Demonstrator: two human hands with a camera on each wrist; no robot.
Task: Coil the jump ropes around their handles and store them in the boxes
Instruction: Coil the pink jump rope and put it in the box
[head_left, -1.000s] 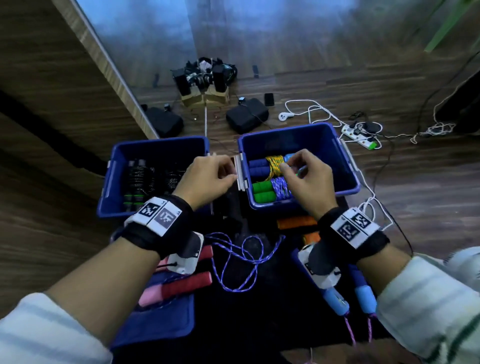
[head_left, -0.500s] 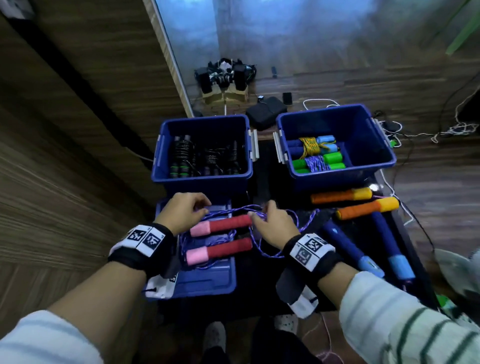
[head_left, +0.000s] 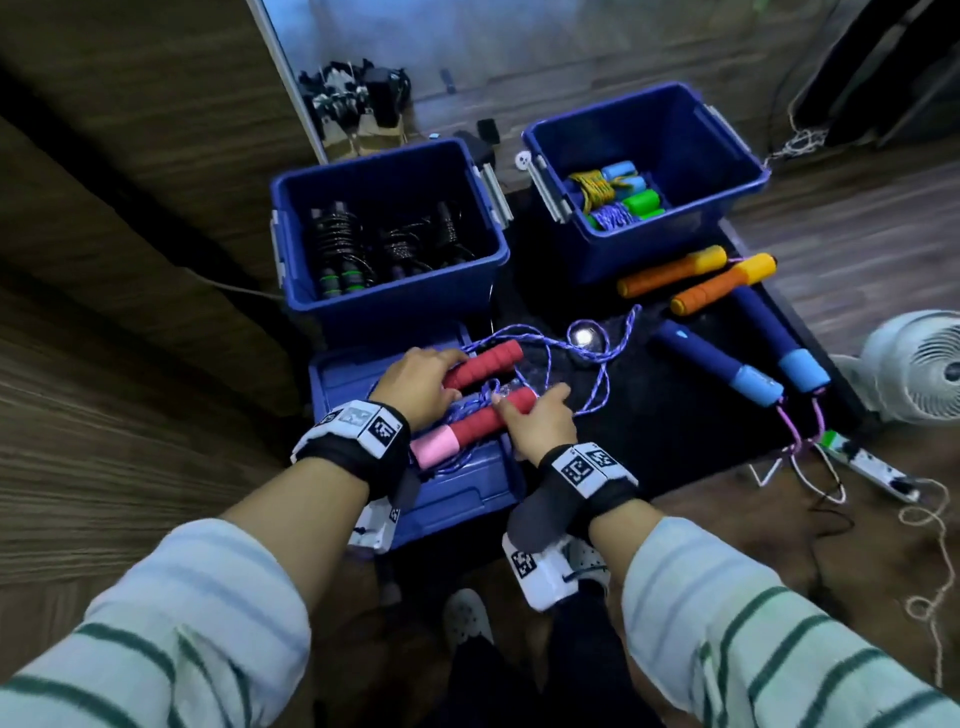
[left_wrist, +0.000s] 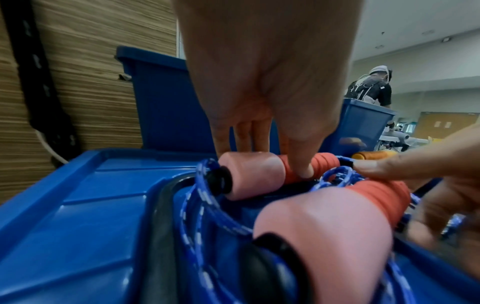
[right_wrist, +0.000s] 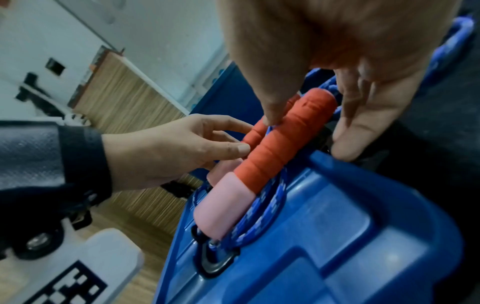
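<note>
A jump rope with two red-and-pink handles lies on a blue box lid (head_left: 457, 499). My left hand (head_left: 415, 384) grips the far handle (head_left: 483, 364), thumb in front and fingers behind (left_wrist: 272, 156). My right hand (head_left: 540, 421) holds the near handle (head_left: 478, 423) at its red end, thumb on one side and fingers on the other (right_wrist: 309, 127). Its blue-purple rope (head_left: 602, 358) sprawls loose over the black mat and bunches between the handles (left_wrist: 335, 174). The right blue box (head_left: 649, 249) holds coiled ropes (head_left: 618, 200) with blue and green handles.
The left blue box (head_left: 395, 306) holds several black coiled ropes. Orange handles (head_left: 670, 270) and dark blue handles (head_left: 711, 364) lie uncoiled on the mat to the right. A white fan (head_left: 930, 364) and a power strip (head_left: 872, 467) sit on the floor at right.
Both hands left the right box, where the green-handled rope now lies, and came back to the lid. Each now holds one red handle, and the two handles lie closer together.
</note>
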